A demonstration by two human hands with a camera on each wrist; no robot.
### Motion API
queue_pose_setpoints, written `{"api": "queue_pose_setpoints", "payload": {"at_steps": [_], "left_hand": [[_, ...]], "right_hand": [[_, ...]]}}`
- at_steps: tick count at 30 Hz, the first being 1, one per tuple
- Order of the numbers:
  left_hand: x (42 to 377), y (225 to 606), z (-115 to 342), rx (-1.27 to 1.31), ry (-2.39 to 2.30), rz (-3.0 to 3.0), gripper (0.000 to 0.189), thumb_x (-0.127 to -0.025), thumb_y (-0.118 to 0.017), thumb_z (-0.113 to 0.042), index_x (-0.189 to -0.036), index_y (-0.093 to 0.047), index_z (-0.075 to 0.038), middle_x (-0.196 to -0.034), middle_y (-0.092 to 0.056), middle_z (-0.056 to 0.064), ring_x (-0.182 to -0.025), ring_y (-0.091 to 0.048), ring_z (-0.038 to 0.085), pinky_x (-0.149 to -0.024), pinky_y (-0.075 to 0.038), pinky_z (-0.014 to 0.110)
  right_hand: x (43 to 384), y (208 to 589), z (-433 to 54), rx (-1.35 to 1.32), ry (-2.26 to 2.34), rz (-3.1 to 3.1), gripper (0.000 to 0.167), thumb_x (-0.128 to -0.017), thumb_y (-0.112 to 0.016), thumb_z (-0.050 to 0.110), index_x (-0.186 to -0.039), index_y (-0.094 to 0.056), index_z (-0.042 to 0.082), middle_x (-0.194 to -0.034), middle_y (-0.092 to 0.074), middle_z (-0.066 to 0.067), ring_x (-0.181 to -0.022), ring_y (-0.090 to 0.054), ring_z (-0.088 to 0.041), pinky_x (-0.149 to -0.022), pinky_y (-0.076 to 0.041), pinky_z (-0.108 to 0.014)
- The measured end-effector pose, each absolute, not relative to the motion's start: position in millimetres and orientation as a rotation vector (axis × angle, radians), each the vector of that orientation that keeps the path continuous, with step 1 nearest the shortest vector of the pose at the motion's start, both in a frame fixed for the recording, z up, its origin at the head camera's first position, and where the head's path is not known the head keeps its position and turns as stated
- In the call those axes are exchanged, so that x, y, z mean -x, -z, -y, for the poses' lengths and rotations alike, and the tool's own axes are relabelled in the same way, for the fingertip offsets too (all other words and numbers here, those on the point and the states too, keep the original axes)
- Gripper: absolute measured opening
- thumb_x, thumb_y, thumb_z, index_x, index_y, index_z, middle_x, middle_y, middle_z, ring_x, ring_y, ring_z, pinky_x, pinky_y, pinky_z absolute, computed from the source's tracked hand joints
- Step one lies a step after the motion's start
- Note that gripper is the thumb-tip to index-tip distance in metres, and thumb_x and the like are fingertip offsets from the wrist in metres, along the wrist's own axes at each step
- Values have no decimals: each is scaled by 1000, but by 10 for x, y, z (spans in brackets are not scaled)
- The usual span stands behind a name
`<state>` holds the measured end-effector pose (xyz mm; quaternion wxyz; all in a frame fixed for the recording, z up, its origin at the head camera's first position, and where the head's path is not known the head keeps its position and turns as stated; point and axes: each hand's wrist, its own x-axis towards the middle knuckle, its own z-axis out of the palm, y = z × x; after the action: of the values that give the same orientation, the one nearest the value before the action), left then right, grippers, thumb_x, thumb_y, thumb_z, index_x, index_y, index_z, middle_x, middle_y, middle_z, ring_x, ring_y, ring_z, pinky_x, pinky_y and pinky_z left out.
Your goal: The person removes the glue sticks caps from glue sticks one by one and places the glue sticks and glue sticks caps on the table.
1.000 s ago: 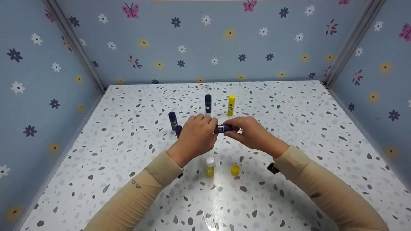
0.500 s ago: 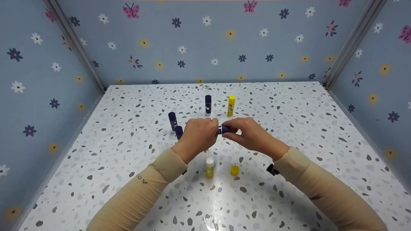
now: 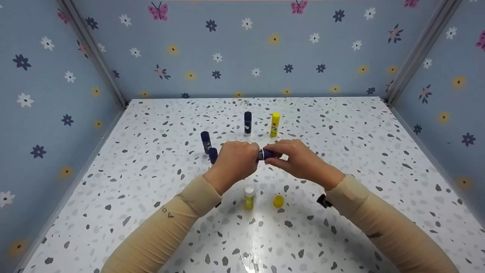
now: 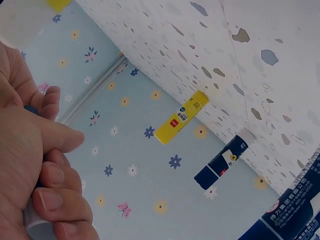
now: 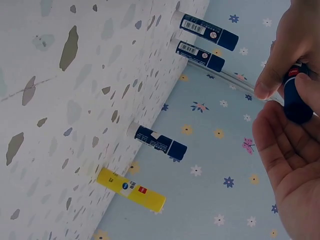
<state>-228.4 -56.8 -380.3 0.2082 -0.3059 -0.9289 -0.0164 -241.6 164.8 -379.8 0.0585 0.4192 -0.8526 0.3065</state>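
Both hands meet over the table, on one navy glue stick held roughly level. My left hand wraps its fingers round the body, hiding most of it. At the other end, the thumb and fingers of my right hand pinch the navy cap. In the right wrist view the navy cap shows between the hands, with a bit of red label above it. Below the hands stands a yellow glue stick with a whitish top, and a loose yellow cap lies to its right.
Farther back stand a capped navy glue stick and a yellow glue stick. Two more, a navy glue stick and another navy glue stick partly behind my left hand, stand at the left. Patterned walls enclose the speckled table.
My left hand has turned slightly and its knuckles have dropped, so less of the glue stick's body shows between the hands. The right hand keeps its pinch. The other glue sticks stay put.
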Motion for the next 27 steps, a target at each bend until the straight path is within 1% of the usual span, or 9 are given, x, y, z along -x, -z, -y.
{"api": "queue_pose_setpoints", "payload": {"at_steps": [4,8,16,22,27], "left_hand": [[2274,3798,560,859,45,2613,14,-93,-76,-13,-81,-70,-8,-66,-67,6,-53,-59,22,-49,-53,41],[2259,3793,558,863,42,2645,15,-93,-76,-14,-81,-69,-9,-66,-67,5,-53,-56,20,-49,-53,41],[2244,3775,549,872,64,2673,18,-91,-76,-16,-76,-67,-11,-64,-66,4,-53,-54,21,-49,-54,43],[2217,3744,553,885,80,2732,18,-92,-76,-16,-77,-68,-10,-66,-66,6,-55,-57,23,-51,-55,45],[2198,3693,554,899,101,2794,17,-94,-76,-16,-81,-69,-8,-68,-65,6,-57,-55,23,-54,-56,46]], "right_hand": [[2396,3798,-1674,-1287,-926,2578,25,-102,-78,12,-125,-78,4,-105,-80,-9,-88,-73,-17,-77,-62,-35],[2378,3799,-1689,-1322,-925,2549,23,-103,-77,13,-123,-78,4,-102,-79,-9,-86,-72,-17,-75,-61,-33],[2331,3793,-1719,-1333,-908,2522,25,-103,-77,14,-125,-78,3,-102,-80,-10,-85,-70,-18,-73,-59,-36],[2317,3801,-1724,-1350,-884,2520,27,-102,-77,14,-126,-78,2,-104,-81,-10,-85,-69,-18,-73,-59,-34],[2297,3787,-1724,-1363,-877,2507,27,-102,-77,15,-127,-78,3,-102,-80,-10,-83,-67,-17,-71,-58,-33]]}}
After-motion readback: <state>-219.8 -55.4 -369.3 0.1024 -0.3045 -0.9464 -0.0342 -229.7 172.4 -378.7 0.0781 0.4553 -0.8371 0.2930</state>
